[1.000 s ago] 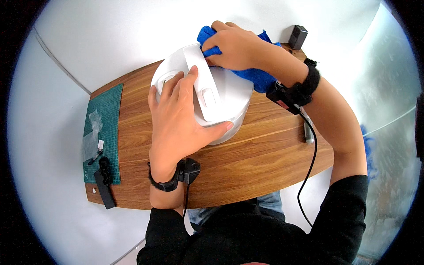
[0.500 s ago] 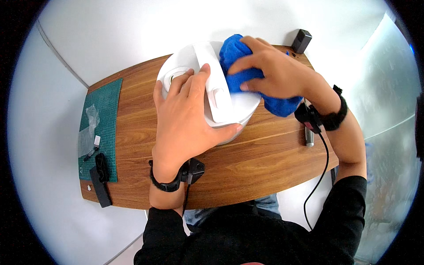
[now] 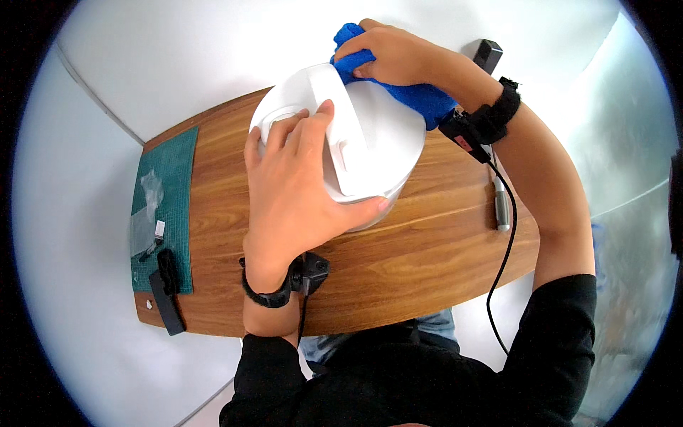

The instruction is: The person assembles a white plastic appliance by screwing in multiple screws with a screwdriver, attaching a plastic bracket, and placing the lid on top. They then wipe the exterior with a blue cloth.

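Observation:
A white rounded appliance (image 3: 377, 135) with a flat lid handle stands on the wooden table (image 3: 427, 263). My left hand (image 3: 295, 185) lies spread over its near left side and steadies it. My right hand (image 3: 391, 53) presses a blue cloth (image 3: 420, 99) against the far upper edge of the appliance. The cloth hangs down the right far side of the white body. Each wrist carries a black band with a small device and a cable.
A green cutting mat (image 3: 162, 206) lies at the table's left end with a clear plastic bag (image 3: 146, 213) and small black parts (image 3: 167, 285) on it. A grey pen-like tool (image 3: 502, 206) lies at the right. A black box (image 3: 485, 53) sits at the far right corner.
My right hand has moved the blue cloth from the right side of the appliance up to its far top edge. My left hand has stayed on the appliance.

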Demonstrator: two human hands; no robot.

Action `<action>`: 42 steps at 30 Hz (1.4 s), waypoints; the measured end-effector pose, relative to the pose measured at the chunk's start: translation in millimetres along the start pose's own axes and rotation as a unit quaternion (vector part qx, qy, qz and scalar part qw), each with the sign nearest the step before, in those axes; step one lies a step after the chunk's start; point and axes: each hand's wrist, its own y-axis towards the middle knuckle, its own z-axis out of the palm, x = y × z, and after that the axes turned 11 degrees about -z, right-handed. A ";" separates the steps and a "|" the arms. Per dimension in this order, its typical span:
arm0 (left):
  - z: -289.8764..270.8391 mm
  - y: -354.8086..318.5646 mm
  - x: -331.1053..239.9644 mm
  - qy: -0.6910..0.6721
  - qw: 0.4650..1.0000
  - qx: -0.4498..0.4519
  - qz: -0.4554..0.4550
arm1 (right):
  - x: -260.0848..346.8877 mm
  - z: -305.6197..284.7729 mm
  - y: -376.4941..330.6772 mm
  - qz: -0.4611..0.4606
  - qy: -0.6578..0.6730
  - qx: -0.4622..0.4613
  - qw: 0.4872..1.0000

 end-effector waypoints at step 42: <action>-0.9 -0.6 2.0 -0.001 1.000 -0.015 0.022 | -7.0 -0.5 8.7 -0.040 -0.035 0.032 0.998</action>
